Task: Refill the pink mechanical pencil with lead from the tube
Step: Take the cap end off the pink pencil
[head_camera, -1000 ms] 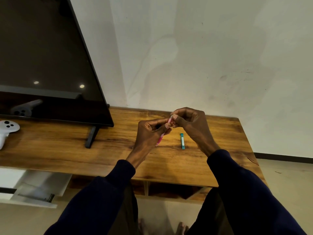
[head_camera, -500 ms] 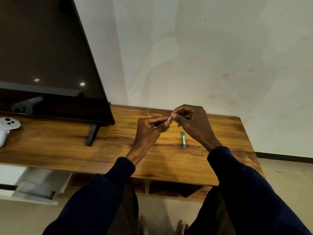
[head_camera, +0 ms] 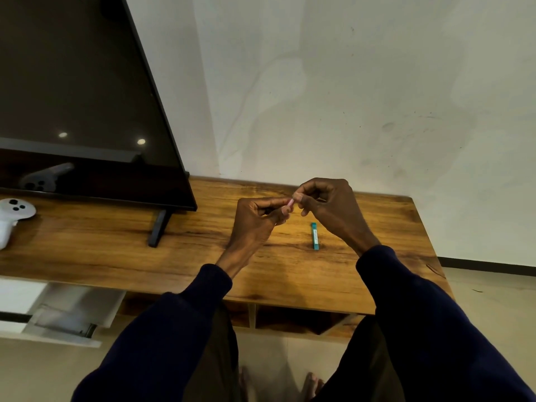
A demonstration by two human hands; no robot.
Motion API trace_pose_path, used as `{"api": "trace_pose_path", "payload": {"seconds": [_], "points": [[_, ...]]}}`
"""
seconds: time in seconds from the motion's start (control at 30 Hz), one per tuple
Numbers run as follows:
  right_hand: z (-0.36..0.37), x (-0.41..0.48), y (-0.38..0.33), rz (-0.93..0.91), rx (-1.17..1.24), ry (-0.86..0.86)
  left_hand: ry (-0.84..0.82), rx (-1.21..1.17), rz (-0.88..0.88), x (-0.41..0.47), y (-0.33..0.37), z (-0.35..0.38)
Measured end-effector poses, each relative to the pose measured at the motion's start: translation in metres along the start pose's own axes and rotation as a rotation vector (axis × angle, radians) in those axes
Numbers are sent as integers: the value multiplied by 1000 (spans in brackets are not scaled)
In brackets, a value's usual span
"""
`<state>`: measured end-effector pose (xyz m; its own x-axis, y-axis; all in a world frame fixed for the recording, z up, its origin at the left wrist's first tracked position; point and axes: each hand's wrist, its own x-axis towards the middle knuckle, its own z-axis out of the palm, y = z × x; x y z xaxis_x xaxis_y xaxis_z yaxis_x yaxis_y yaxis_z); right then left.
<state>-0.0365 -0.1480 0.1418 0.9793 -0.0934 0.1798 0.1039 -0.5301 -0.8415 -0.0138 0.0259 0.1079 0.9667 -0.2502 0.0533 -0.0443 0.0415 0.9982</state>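
Note:
Above the wooden table (head_camera: 116, 256), my left hand (head_camera: 255, 221) is closed around the pink mechanical pencil (head_camera: 290, 202). Only the pencil's top end shows past my fingers; the rest is hidden in the fist. My right hand (head_camera: 330, 210) pinches that top end between thumb and forefinger. Whether it holds the cap or a lead is too small to tell. The teal lead tube (head_camera: 314, 236) lies flat on the table just below my right hand, untouched.
A large dark TV (head_camera: 72, 97) stands on its foot (head_camera: 158, 227) at the left. A white game controller (head_camera: 13, 216) lies at the far left table edge. An open white drawer (head_camera: 63, 314) sits below left. The wall runs behind.
Both hands have stayed together over the table. More of the pencil has slid into my left fist, so its lower end no longer shows. The tube has not moved.

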Motion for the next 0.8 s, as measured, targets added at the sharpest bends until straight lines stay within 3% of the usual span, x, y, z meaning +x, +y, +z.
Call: {"api": "trace_pose_path", "payload": {"seconds": [0.63,0.8], "points": [[-9,7,-17,-75,150,213,64,-98,-10,-2,0,-9],[-14,11,-18,-12,315,123,89,-159,-27,-6,-4,-7]]}}
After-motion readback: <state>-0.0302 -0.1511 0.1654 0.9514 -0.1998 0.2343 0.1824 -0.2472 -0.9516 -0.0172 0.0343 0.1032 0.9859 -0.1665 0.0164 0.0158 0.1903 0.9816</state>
